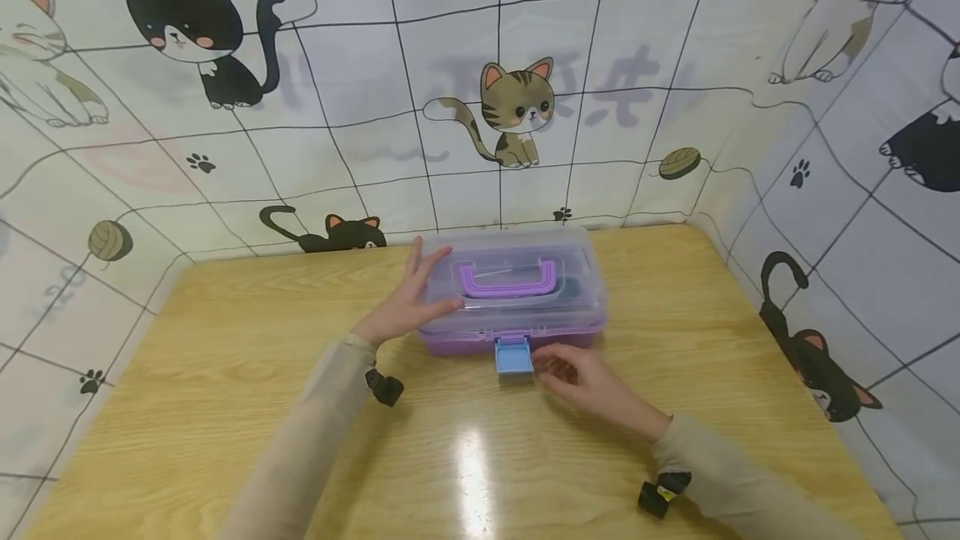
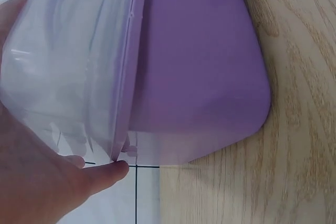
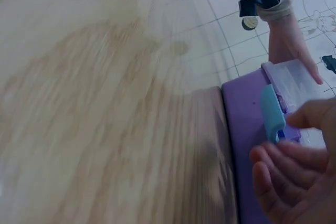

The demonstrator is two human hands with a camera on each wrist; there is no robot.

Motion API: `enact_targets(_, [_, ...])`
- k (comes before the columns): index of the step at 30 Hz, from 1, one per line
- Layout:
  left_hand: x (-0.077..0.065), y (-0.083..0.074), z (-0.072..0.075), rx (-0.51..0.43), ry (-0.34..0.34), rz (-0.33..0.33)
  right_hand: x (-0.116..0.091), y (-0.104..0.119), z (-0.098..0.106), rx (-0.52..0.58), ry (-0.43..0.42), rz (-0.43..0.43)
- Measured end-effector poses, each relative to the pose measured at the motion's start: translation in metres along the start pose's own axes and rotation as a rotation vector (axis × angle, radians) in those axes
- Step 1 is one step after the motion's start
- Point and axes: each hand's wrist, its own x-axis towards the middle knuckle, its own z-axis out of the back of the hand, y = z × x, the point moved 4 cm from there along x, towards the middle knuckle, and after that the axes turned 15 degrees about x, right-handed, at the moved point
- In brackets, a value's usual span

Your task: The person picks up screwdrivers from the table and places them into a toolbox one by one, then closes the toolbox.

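Observation:
A box with a clear lid (image 1: pixel 517 319), a purple base (image 1: pixel 450 346) and a purple handle (image 1: pixel 510 290) sits on the wooden table, its lid down. A light-blue latch (image 1: pixel 513 357) sticks out from the front, flipped outward. My left hand (image 1: pixel 401 302) rests on the left side of the lid with fingers spread; in the left wrist view this hand (image 2: pixel 42 177) lies along the lid's edge. My right hand (image 1: pixel 581 377) is at the latch's right side, fingers loosely bent. In the right wrist view, thumb and fingertips are right by the edge of the latch (image 3: pixel 272 113).
The wooden table (image 1: pixel 247 373) spreads out around the box. Behind it and at both sides hangs a white sheet (image 1: pixel 360 123) with grid lines and cartoon cats, close to the box's back. Small black devices (image 1: pixel 386 388) are strapped to both wrists.

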Motion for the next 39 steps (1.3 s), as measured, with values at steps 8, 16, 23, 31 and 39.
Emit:
enact_targets(8, [0.001,0.002,-0.001,-0.012,0.003,-0.011,0.004,-0.007,-0.002,0.059,-0.015,-0.170])
enact_targets(16, [-0.001,0.001,-0.002,-0.028,0.015,-0.005,0.007,-0.007,-0.006,0.116,-0.023,-0.194])
enact_targets(23, [-0.001,0.002,-0.001,-0.029,0.009,-0.004,0.010,-0.013,-0.009,0.321,-0.114,-0.295])
enact_targets(31, [0.000,0.000,0.000,-0.024,0.033,-0.002,0.013,-0.011,-0.011,0.413,-0.157,-0.326])
enact_targets(39, [0.002,-0.001,0.003,0.005,0.089,-0.001,0.020,-0.012,-0.012,0.492,-0.241,-0.499])
